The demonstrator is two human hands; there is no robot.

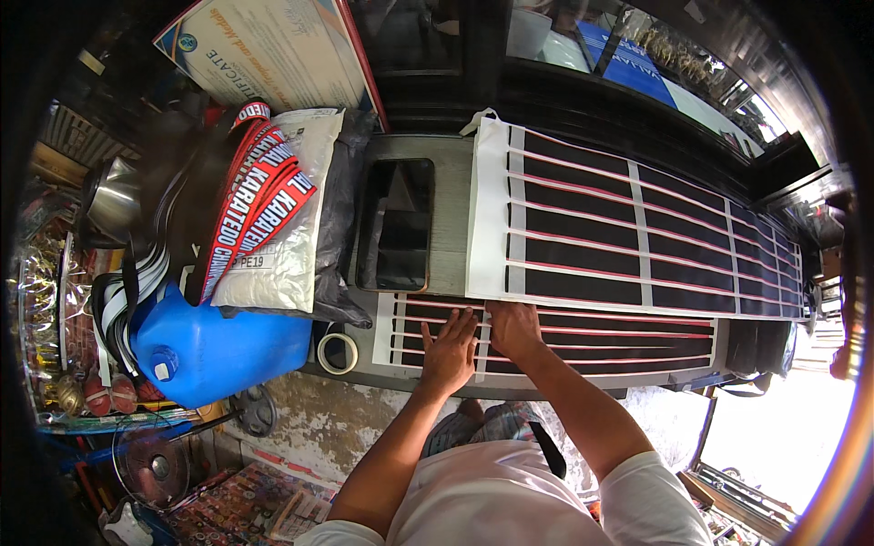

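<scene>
A sheet of black panels edged with thin red and white strips (601, 351) lies along the near side of the grey table. My left hand (446, 353) rests flat on its left part, fingers stretched out and pointing away from me. Right beside it, my right hand (515, 329) is closed, its fingers curled down at the same sheet; what they pinch, if anything, is hidden. Just beyond lies a larger white-bordered sheet (583, 218) with similar black panels and red-and-white lines, its near edge close to my right knuckles.
A black phone (397, 227) lies left of the larger sheet. Further left are a white plastic package (282, 273), red printed ribbons (259, 187) and a blue plastic container (223, 350). A tape roll (338, 354) sits at the table's near-left edge. A framed certificate (273, 55) leans behind.
</scene>
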